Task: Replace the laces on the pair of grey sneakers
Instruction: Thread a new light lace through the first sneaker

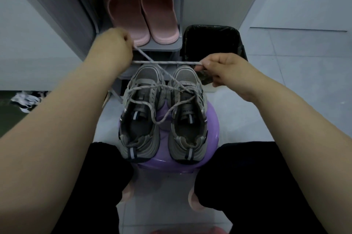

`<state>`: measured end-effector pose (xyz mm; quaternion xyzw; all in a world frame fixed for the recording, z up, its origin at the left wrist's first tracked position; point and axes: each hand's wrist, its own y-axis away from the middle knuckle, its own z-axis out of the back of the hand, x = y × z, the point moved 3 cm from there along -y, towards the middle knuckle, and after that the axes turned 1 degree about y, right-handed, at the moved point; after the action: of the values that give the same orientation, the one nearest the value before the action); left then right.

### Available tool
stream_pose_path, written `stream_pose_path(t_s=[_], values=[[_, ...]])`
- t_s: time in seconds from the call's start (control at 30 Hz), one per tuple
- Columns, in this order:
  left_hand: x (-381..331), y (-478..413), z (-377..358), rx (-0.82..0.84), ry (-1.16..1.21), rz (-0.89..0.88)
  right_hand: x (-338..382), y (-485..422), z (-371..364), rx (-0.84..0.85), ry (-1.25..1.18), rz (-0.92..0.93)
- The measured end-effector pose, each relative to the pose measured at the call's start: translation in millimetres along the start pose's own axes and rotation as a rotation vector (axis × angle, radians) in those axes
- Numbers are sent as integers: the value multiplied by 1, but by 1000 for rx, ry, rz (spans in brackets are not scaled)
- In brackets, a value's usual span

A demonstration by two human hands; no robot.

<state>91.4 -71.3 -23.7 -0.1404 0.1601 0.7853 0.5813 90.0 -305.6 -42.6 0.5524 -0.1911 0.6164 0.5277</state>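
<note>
Two grey sneakers stand side by side on a purple stool [211, 138], toes pointing away: the left sneaker [140, 117] and the right sneaker [187, 119]. A grey lace [163, 62] is stretched taut between my hands above the toes, and its loose lengths loop over both shoes. My left hand [112, 47] grips one part of the lace above and left of the shoes. My right hand [222, 68] pinches the other end just right of the right sneaker's toe.
A grey shoe rack [162, 48] behind the stool holds a pair of pink slippers [141, 12]. A black-lined bin [213, 43] stands to its right. Black-and-white shoes [26, 100] lie on the floor at the left. My knees in black trousers flank the stool.
</note>
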Motion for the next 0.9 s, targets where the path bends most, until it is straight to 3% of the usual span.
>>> stream_pose_path(t_s=[0.1, 0.17, 0.23, 0.3, 0.43, 0.63, 0.8, 0.9], values=[[-7, 5, -10, 59, -249, -121, -4, -1, -4, -19, 143, 29], [-32, 18, -21, 101, -74, -396, -2, 0, -13, 19, 232, 81], [-58, 40, -32, 294, 192, -536, 2, 0, -23, 43, 265, 143], [-67, 50, -44, 425, 226, -518, 3, -3, -24, -20, 278, 149], [-50, 39, -44, 430, 36, -431, -3, -12, -19, -164, 269, 95], [-31, 28, -39, 331, 61, -324, -7, -15, -41, 2, 562, 100], [-30, 28, -43, 256, -11, -252, -1, -12, -45, 38, 611, 150], [-26, 25, -38, 168, 66, -167, 6, -10, -35, 31, 614, 176]])
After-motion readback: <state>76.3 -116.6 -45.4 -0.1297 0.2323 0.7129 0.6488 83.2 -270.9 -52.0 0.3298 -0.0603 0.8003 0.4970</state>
